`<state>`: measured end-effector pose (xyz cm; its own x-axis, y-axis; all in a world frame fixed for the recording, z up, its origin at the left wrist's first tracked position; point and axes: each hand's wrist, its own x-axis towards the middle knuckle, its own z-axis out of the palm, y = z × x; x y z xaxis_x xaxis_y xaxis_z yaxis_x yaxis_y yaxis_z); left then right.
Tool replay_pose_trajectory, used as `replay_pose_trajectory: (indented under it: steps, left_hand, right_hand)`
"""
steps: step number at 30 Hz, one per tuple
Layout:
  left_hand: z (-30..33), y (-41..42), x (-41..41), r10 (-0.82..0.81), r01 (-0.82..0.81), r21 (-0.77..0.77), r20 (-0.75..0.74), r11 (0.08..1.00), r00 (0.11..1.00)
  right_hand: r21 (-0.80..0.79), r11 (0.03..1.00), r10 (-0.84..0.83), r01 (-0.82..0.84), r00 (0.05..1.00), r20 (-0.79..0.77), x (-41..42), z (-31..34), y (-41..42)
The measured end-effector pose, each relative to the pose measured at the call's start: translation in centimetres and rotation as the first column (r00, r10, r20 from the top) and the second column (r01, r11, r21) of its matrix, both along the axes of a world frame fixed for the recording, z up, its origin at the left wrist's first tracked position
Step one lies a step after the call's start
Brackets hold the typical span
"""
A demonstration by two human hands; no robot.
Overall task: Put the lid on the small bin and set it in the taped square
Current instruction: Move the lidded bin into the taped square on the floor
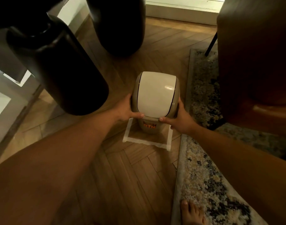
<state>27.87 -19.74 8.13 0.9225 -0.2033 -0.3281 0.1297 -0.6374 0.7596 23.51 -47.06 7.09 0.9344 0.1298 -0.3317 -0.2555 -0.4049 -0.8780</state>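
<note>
Presently I judge the lidding step complete: the cream swing lid (156, 92) sits seated on the small beige bin (149, 128), with no gap visible along its rim from this head view. The step in hand is placement. The bin stands over the taped square (146, 141), a white tape outline on the herringbone wood floor (139, 176), but whether its base is bearing on the floor or held just clear I cannot tell — the lid overhangs the base and hides the contact.

Hands: the left hand (125, 109) grasps the bin's collar at 9 o'clock, thumb laid across the near rim; the right hand (182, 120) grasps it at 3 o'clock, thumb likewise on the near rim. Both are closed on the bin, neither released. The bin lies directly between them, at 12 o'clock from the two thumbs.

Position within the square: bare floor shows inside the tape at 6 o'clock of the bin, so it appears set toward the far side. The far edge of the tape is hidden behind the bin.

Next move, in my judgement — confirm the base is fully down and inside the outline, drawing it slightly toward 6 o'clock if the far edge is overrun, then release both hands evenly so the light bin does not tip.

A patterned rug (204, 176) borders the square at 3 o'clock.
</note>
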Motion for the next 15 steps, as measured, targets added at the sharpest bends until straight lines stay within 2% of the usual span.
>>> replay_pose_trajectory:
  steps: [5, 9, 13, 15]
  left_hand:
    - [-0.2, 0.0, -0.4, 0.002, -0.002, -0.018, -0.014, 1.000, 1.000]
    - [-0.4, 0.0, -0.5, 0.003, -0.003, 0.000, 0.030, 1.000, 1.000]
    - [-0.5, -0.3, -1.2, 0.018, -0.015, -0.035, 0.078, 0.999, 0.997]
    - [-0.7, -0.2, -1.8, 0.032, -0.027, -0.051, 0.107, 0.998, 0.994]
  right_hand:
    - [0.021, 1.000, -0.001, 0.001, 1.000, 0.022, -0.4, -0.3, 0.0]
    - [0.004, 1.000, 0.025, -0.025, 0.997, 0.066, -0.4, -0.6, -0.2]
    - [-0.046, 0.998, 0.057, -0.051, 0.990, 0.132, -0.4, -0.4, -0.3]
    - [-0.125, 0.992, 0.044, -0.022, 0.984, 0.175, -0.6, -0.1, -0.1]
